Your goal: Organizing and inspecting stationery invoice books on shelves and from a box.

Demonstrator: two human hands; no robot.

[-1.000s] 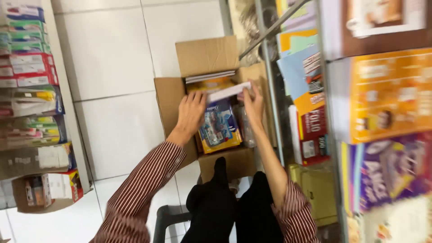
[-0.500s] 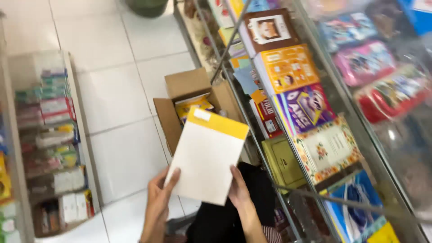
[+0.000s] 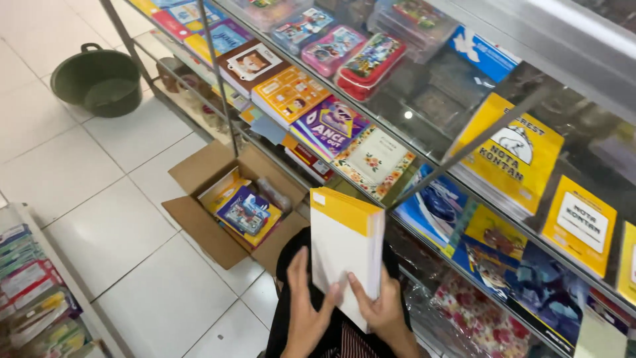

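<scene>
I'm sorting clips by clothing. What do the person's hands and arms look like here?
Both the left hand and the right hand are bare: no gloves, rings or watch show. Nails are short and unpainted. A bit of dark red, white-striped cloth shows between the wrists; the arms are out of frame.

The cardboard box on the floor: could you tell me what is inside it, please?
The open cardboard box holds a stack of colourful booklets, the top one blue over yellow ones, and something wrapped in clear plastic beside them. Whatever lies beneath the stack is covered.
</scene>
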